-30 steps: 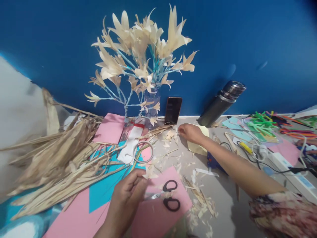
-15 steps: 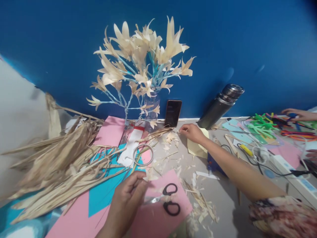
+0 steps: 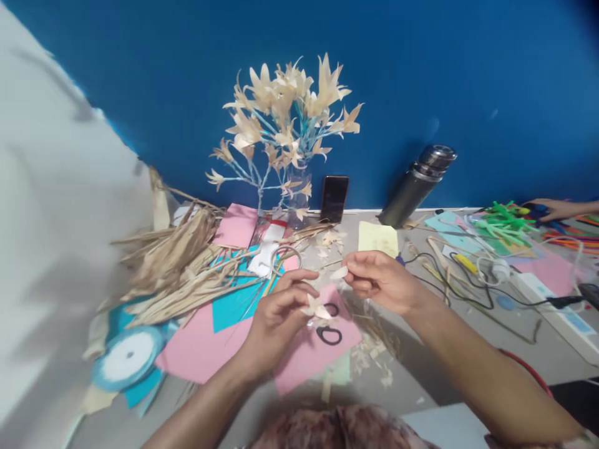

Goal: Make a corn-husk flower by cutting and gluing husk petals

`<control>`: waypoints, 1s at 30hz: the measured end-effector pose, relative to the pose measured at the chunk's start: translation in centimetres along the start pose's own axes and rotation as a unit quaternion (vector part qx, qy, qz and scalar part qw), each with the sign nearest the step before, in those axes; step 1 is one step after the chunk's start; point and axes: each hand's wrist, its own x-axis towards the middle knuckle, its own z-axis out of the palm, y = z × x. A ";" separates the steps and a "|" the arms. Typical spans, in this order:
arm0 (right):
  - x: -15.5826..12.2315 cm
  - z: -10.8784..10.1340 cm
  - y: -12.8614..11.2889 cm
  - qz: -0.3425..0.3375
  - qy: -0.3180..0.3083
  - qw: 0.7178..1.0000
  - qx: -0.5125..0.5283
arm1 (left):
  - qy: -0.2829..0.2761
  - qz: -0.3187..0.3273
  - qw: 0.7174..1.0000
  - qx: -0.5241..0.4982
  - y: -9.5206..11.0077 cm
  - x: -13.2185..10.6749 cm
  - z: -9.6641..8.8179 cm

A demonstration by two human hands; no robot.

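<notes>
My left hand [image 3: 285, 312] is closed around a small cream husk flower [image 3: 317, 307], held between thumb and fingers above the pink sheet. Between thumb and forefinger, my right hand [image 3: 381, 280] pinches a single pale petal [image 3: 339, 273], just right of my left fingertips and apart from the flower. Below the hands lie scissors with black handles [image 3: 329, 335]; their blades are hidden by the left hand and flower. Behind, a bunch of cream husk flowers [image 3: 285, 106] on blue-wrapped stems stands in a clear bottle [image 3: 299, 187].
Dried husks [image 3: 182, 262] heap at the left, near a blue ribbon spool [image 3: 128, 355]. A phone [image 3: 334, 198] and a dark flask [image 3: 412, 190] lean against the blue wall. At right are a power strip [image 3: 556, 318], cables, green pipe cleaners [image 3: 505, 224] and another person's hand [image 3: 559, 209].
My right hand has come back from the petal scraps by the phone toward my left hand, now with a petal. The view has shifted, showing more of the table's near side.
</notes>
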 end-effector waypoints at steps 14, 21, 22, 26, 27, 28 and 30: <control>-5.3 6.6 5.9 -0.121 0.013 0.992 -0.023 | 0.132 0.104 0.986 -0.003 0.7 -6.1 2.7; -6.5 7.2 7.0 -0.148 0.064 0.987 -0.006 | 0.094 0.156 0.983 0.030 0.9 -6.7 3.8; -6.7 7.0 6.6 -0.159 0.076 0.984 -0.007 | 0.085 0.160 0.983 0.025 0.9 -6.7 3.9; -8.2 5.3 4.6 -0.216 0.100 0.968 -0.074 | 0.062 0.169 0.984 0.006 0.9 -6.8 4.2; -8.8 4.8 4.0 -0.228 0.100 0.962 -0.114 | 0.058 0.169 0.984 0.008 0.9 -6.9 4.2; -9.3 4.4 3.4 -0.238 0.096 0.952 -0.167 | 0.054 0.169 0.984 0.012 0.9 -6.9 4.3; -10.5 4.0 2.2 -0.260 0.088 0.917 -0.289 | 0.044 0.167 0.985 0.024 1.1 -6.9 4.3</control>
